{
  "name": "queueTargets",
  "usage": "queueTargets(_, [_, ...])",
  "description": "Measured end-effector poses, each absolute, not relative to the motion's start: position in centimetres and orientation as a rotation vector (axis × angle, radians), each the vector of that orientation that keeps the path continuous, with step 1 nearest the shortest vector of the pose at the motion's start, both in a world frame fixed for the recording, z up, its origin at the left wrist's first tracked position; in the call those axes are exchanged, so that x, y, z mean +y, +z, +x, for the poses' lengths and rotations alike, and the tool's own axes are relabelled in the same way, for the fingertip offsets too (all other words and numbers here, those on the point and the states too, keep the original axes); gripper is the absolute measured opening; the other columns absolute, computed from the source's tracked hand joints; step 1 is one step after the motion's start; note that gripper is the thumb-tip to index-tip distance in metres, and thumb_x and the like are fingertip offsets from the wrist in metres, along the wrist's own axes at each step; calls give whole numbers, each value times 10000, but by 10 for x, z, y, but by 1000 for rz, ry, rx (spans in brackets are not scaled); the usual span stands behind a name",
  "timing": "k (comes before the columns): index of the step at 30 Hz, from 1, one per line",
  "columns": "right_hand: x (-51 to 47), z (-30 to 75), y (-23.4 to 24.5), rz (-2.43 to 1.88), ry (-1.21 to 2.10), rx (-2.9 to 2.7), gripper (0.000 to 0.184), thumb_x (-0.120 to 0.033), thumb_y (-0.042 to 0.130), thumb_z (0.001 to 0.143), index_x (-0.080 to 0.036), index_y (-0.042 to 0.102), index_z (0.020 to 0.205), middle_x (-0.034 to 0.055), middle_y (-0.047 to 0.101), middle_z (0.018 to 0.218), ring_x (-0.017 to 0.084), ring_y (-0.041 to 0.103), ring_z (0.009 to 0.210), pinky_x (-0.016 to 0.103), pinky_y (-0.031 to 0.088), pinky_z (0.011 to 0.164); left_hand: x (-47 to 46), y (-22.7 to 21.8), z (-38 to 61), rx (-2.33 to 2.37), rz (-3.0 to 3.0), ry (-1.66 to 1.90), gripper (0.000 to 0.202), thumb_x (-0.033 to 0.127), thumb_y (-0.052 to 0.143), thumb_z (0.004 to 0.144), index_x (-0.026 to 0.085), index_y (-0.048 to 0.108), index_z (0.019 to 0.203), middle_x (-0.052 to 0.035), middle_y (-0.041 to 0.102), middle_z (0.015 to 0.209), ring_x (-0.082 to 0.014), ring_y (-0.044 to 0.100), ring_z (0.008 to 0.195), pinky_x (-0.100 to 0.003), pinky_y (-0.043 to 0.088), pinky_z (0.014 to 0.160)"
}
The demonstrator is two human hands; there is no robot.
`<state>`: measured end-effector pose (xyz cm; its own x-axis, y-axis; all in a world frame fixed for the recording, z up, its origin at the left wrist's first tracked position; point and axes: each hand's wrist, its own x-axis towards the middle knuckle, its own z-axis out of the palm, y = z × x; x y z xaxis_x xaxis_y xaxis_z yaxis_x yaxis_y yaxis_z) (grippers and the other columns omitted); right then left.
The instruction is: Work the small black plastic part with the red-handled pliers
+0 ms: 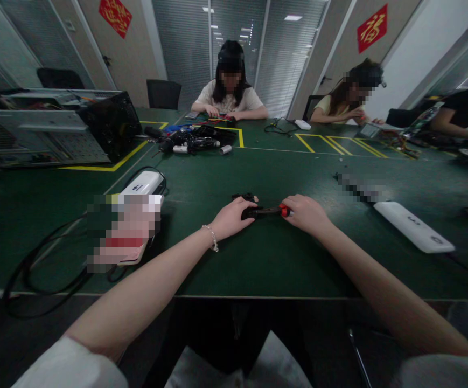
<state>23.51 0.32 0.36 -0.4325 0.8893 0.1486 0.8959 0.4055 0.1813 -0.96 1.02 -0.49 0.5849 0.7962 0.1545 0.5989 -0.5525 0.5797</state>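
Note:
Over the green tabletop [217, 272], my right hand [308, 215] is closed around the red handles of a pair of pliers [272, 210]. The dark metal jaws point left and meet a small black piece [250, 213], perhaps part of a cable. My left hand [231, 218], with a bracelet at the wrist, pinches that black piece between thumb and fingers. Just behind my left fingers lies a small dark coil [245, 197]. Exactly where the jaws grip is too small to make out.
At left stand an opened computer case [51, 134] and a white power bank [145, 183] with looping black cable. Another white power bank [413, 226] lies at right. A heap of cables [195, 139] sits farther back. Several people work across the table.

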Motion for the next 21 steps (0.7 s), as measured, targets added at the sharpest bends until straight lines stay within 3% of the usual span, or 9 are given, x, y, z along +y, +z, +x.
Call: queueTargets(21, [3, 235, 5, -1638, -381, -2617, 194, -210, 536, 769, -133, 632, 919, 95, 645, 873, 207, 556, 784, 309, 409, 676, 7, 0, -8, 1138, 2331, 535, 382, 241, 592, 827, 199, 569, 1206, -75, 540, 1167, -217, 577, 1009, -360, 481, 881])
